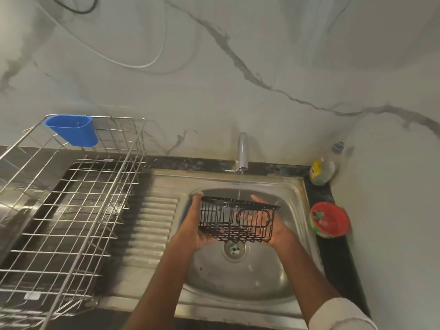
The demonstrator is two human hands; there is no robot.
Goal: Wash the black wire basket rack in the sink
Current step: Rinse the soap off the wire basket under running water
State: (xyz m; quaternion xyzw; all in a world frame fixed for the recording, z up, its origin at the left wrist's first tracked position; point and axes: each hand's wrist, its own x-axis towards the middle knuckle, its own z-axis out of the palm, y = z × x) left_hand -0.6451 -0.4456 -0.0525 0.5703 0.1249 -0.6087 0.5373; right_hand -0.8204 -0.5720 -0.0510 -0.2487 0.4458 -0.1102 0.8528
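Observation:
The black wire basket rack (235,221) hangs above the bowl of the steel sink (240,279), right under the tap (242,151). A thin stream of water runs from the tap onto the rack's top edge. My left hand (194,231) grips the rack's left end, thumb up at the rim. My right hand (273,225) holds the right end, its fingers showing through the wires behind the rack. The drain (234,250) lies directly below the rack.
A large steel wire dish rack (71,210) with a blue plastic cup holder (72,129) fills the counter at left. A soap bottle (322,171) and a red round tub (329,220) sit on the dark ledge at right. The ribbed drainboard (152,225) lies between.

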